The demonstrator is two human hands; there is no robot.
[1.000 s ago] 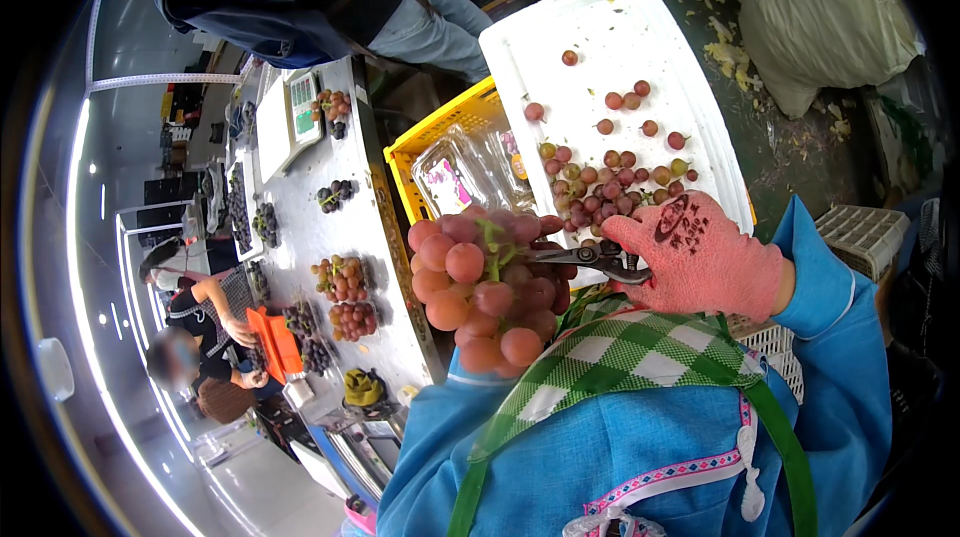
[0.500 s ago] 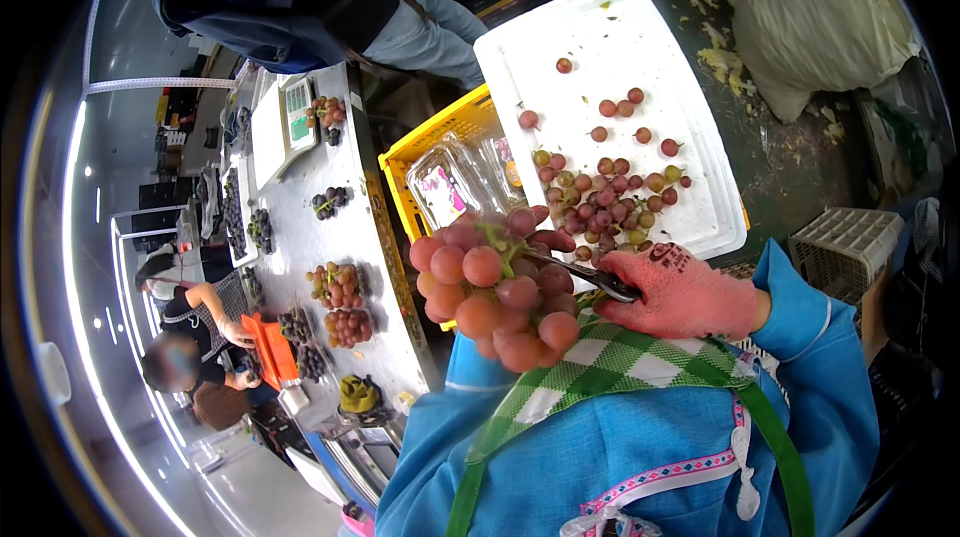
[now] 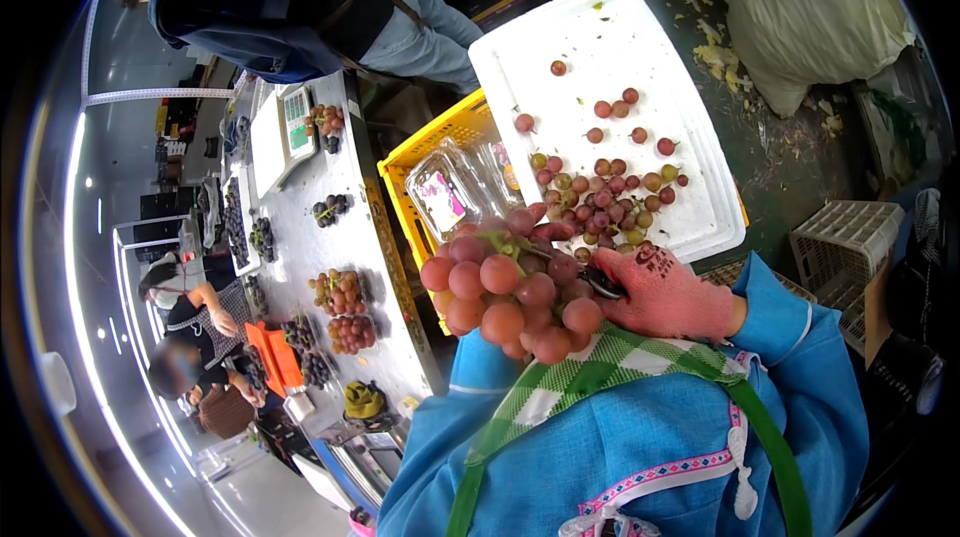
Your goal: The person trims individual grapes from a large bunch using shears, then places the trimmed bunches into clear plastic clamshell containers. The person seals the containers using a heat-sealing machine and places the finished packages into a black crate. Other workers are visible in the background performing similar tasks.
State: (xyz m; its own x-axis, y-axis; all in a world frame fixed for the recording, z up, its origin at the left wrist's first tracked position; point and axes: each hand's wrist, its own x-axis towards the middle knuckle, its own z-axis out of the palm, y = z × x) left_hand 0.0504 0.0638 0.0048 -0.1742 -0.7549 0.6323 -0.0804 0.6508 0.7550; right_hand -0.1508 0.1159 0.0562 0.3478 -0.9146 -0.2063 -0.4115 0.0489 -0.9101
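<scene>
A bunch of large pinkish-red grapes (image 3: 510, 287) hangs in front of me. My left hand (image 3: 552, 230) grips it at the stem; most of that hand is hidden behind the fruit, with only reddish gloved fingertips showing. On the right, my right hand (image 3: 660, 292), in a pink-red glove, is closed round dark-handled scissors (image 3: 604, 283). Their blades reach in among the grapes and are mostly hidden. Just beyond both hands lies a white foam lid or tray (image 3: 690, 147) with many loose grapes (image 3: 605, 207) piled at its near side and a few scattered farther off.
A yellow crate (image 3: 400, 162) holding clear plastic boxes (image 3: 440, 192) stands left of the tray. Farther left, a metal table (image 3: 300, 227) carries packed grapes and a scale (image 3: 290, 127). Co-workers stand beyond it. A white sack (image 3: 815, 27) and grey crate (image 3: 845, 237) lie right.
The bunch and my left hand have shifted slightly right, toward the scissors. My right hand has moved slightly left, and the blades are now deeper behind the grapes. A co-worker's hands have moved.
</scene>
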